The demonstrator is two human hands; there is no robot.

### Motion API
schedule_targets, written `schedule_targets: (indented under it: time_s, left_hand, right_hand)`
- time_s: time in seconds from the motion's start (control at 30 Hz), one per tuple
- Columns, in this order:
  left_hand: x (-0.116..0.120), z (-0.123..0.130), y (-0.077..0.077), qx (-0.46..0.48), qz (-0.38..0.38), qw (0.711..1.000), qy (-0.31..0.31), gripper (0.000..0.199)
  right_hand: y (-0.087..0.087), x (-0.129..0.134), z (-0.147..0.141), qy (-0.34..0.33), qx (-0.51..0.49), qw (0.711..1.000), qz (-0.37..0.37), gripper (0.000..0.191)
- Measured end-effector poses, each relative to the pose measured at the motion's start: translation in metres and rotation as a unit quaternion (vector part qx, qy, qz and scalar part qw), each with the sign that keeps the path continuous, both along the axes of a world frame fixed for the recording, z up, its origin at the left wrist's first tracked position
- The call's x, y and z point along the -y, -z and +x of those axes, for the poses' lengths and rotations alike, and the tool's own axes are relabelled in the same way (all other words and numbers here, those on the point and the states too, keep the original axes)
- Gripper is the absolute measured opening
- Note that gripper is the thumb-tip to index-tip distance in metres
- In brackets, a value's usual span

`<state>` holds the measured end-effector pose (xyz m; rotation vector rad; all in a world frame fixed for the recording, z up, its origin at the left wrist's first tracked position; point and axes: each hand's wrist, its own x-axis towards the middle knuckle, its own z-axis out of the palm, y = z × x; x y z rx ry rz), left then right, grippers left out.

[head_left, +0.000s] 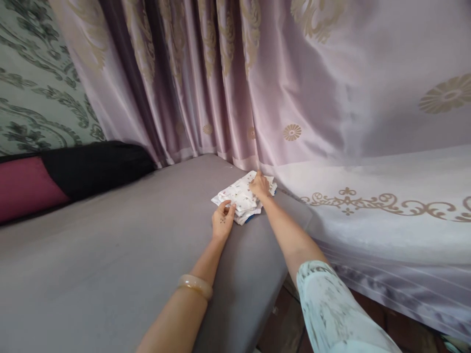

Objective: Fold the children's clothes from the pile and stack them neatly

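Note:
A small stack of folded white cloth with a fine print lies near the far corner of the grey mattress, with a bit of blue at its lower edge. My left hand touches the near left edge of the stack, its fingers bent and thumb apart from them. At the right side of the stack, my right hand rests on top with its fingers curled down onto the cloth; whether it pinches any fabric is hidden.
A black and dark pink bolster lies at the left along the patterned green wall. Shiny mauve curtains hang behind and right of the mattress. Dark floor tiles show below its right edge.

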<state>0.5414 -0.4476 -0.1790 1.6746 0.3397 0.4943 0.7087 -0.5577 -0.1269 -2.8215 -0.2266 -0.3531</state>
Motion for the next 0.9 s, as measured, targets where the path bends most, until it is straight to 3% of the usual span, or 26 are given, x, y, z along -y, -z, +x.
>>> schedule_targets:
  time_s: [0.17, 0.4, 0.53, 0.7, 0.8, 0.9]
  left_hand:
    - [0.001, 0.002, 0.003, 0.002, 0.033, 0.999, -0.013, 0.033]
    - [0.000, 0.003, 0.006, 0.005, 0.030, 0.999, -0.020, 0.026]
    - [0.001, 0.004, 0.008, 0.014, 0.018, 0.999, -0.023, 0.022]
    - [0.001, 0.009, 0.010, 0.052, -0.074, 0.995, -0.032, 0.017]
    - [-0.002, 0.009, 0.006, 0.056, -0.157, 0.984, -0.057, 0.014]
    - [-0.006, 0.007, 0.001, 0.053, -0.221, 0.970, -0.086, 0.012]
  right_hand:
    - [0.002, 0.005, 0.006, 0.005, 0.035, 0.998, -0.043, 0.038]
    - [0.013, 0.016, 0.015, -0.025, -0.057, 0.995, -0.076, 0.048]
    - [0.009, 0.018, 0.016, -0.036, -0.071, 0.994, -0.078, 0.050]
    - [0.001, -0.003, -0.010, -0.096, -0.032, 0.992, -0.070, 0.054]
    - [0.003, -0.023, -0.035, -0.160, -0.033, 0.984, -0.067, 0.057]
    - [0.010, -0.037, -0.054, -0.170, -0.033, 0.982, -0.079, 0.057]
